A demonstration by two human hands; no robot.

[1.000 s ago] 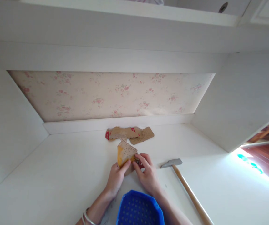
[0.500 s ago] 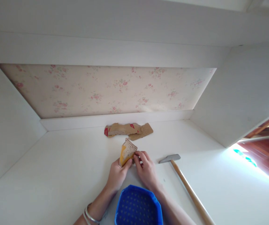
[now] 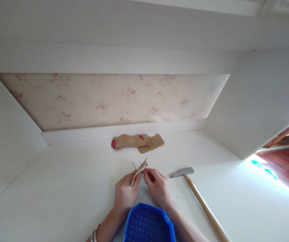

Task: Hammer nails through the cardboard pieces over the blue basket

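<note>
My left hand (image 3: 125, 194) pinches a small piece of brown cardboard (image 3: 137, 172), held edge-on above the white desk, with thin nail-like points sticking out of it. My right hand (image 3: 158, 186) is closed at the cardboard's right end, fingertips pinching something small there that I cannot make out. Both hands meet just beyond the blue perforated basket (image 3: 148, 224), which sits at the near edge between my forearms.
Torn cardboard strips with red marks (image 3: 136, 142) lie by the back ledge of the white desk (image 3: 58, 181). A hammer (image 3: 200, 201) with a wooden handle lies to the right of my hands. Floral wallpaper (image 3: 109, 101) covers the back wall; white panels enclose both sides.
The cardboard piece has been turned from showing its yellow face to edge-on, so thin points now show. Both hands stay at the same spot.
</note>
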